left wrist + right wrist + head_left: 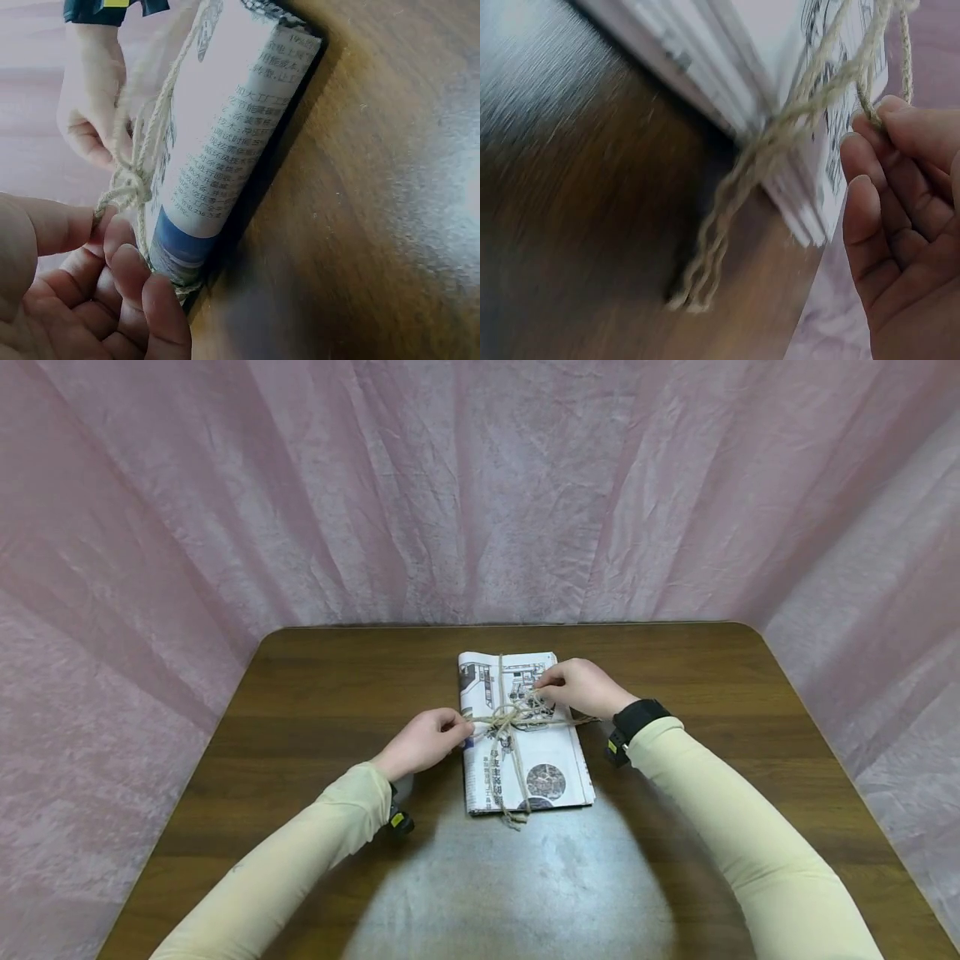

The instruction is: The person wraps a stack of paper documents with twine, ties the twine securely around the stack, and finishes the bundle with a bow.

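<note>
A stack of folded newspaper (551, 747) lies on the table, bound lengthwise and across with twine (507, 717). The twine is knotted near the middle of the top face, with a bow-like loop. My left hand (426, 742), at the stack's left edge, pinches a piece of this twine between thumb and fingertips, close to the knot (132, 187) in the left wrist view. Over the upper right of the stack, my right hand (588, 687) pinches a loop of twine (871, 109). Loose twine ends (712, 240) hang past the stack's right side.
The brown wooden table (337, 677) extends around the stack on every side, with a bright glare patch in front. Pink curtains (465, 493) hang behind the table and along both sides. Dark straps with small devices (637, 718) sit on the wrists.
</note>
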`<state>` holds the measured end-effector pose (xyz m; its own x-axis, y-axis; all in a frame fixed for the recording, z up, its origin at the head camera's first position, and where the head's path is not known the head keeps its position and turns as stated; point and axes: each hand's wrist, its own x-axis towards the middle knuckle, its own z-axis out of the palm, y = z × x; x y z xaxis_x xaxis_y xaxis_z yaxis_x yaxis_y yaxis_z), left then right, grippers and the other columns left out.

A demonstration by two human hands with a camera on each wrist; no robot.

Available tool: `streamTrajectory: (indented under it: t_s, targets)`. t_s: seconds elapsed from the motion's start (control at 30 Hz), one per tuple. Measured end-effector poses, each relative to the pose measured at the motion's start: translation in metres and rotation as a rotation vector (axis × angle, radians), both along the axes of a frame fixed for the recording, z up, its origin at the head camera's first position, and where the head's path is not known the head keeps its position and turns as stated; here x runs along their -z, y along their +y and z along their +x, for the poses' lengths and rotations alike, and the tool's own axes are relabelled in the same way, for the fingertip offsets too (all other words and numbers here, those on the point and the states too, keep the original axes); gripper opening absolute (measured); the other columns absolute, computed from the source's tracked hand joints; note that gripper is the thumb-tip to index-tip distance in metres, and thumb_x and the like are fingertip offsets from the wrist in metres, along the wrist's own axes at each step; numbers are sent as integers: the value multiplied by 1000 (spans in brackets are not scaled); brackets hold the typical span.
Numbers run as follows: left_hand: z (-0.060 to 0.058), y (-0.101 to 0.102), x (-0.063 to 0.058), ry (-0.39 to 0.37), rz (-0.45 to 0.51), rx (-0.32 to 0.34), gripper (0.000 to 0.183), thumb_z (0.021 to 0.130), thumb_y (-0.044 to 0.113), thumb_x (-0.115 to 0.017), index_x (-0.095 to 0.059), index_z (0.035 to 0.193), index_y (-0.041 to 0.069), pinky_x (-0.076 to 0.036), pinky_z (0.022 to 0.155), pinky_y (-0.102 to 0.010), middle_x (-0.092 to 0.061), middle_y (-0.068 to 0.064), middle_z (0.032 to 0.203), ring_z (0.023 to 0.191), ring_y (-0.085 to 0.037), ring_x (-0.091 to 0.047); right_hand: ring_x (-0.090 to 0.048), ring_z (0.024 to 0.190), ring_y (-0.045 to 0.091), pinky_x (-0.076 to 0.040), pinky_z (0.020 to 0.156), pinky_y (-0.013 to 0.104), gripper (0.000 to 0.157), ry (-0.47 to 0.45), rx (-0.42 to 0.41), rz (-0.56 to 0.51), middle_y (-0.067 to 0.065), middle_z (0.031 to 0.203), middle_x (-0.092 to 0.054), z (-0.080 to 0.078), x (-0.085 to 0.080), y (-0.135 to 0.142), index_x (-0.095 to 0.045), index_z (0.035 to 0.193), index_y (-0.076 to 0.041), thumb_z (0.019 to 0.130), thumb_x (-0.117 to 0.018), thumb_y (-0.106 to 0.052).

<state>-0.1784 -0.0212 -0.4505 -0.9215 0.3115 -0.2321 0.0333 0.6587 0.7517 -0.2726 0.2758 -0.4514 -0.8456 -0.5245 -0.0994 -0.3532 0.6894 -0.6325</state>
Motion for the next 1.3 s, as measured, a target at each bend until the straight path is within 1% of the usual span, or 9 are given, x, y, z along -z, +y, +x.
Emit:
streamTrajectory:
  t_s: [0.07,0.17,0.3,0.4,0.47,0.67,0.83,1.13,1.3]
  targets:
    - [2,-1,0,-2,1,16,28,102,38,-55,-68,95,13,-43,59,-33,-63,-9,85,66,-19,-51,-64,85,13,-52,77,37,19,6,14,-9,-4,97,-72,0,0,7,-76,108,-14,96,-67,-25]
    - [7,-1,0,30,-28,41,25,102,35,-55,-67,95,14,-41,59,-33,-60,-5,80,65,-18,-49,-65,87,14,-53,78,37,18,10,37,-23,-2,98,-72,0,1,17,-76,106,-12,95,-68,-24]
    - [14,-1,0,87,-74,63,21,102,33,-57,-65,94,15,-40,61,-32,-56,0,77,66,-17,-47,-67,88,19,-54,76,37,18,-47,75,-47,1,100,-72,0,1,26,-75,107,-12,96,-67,-24]
    - [17,-2,1,97,-74,67,21,102,33,-57,-65,94,14,-40,61,-32,-55,1,77,67,-16,-47,-67,88,22,-54,74,38,18,-78,87,-57,3,100,-72,0,2,29,-75,107,-12,97,-66,-25]
    - [17,-4,0,88,-64,61,23,102,34,-57,-65,95,13,-39,60,-32,-54,0,76,65,-17,-47,-67,87,22,-53,73,38,18,-71,88,-56,3,98,-72,0,3,30,-75,106,-12,97,-66,-25]
    - [14,-10,-3,27,-18,43,27,103,33,-55,-65,97,9,-39,58,-33,-53,-3,76,62,-18,-45,-66,84,19,-53,72,37,18,-43,87,-34,0,93,-72,2,5,33,-75,105,-11,97,-66,-25]
    - [13,-12,-5,19,-37,58,28,102,34,-56,-65,98,8,-40,61,-33,-53,-3,78,65,-18,-47,-65,83,16,-53,73,36,17,-24,75,-17,-1,94,-72,1,8,35,-76,104,-12,97,-67,-25]
    - [9,-12,-2,69,-104,59,20,102,28,-56,-65,95,11,-41,64,-33,-56,-1,81,69,-17,-49,-61,80,16,-50,71,37,16,35,69,-2,-1,92,-71,2,13,37,-76,102,-11,96,-67,-23]
    - [1,-9,-8,145,-103,14,19,101,30,-56,-66,97,14,-44,67,-35,-60,1,87,74,-18,-52,-61,83,18,-50,75,38,17,51,103,-33,0,95,-70,3,13,35,-75,103,-11,96,-66,-24]
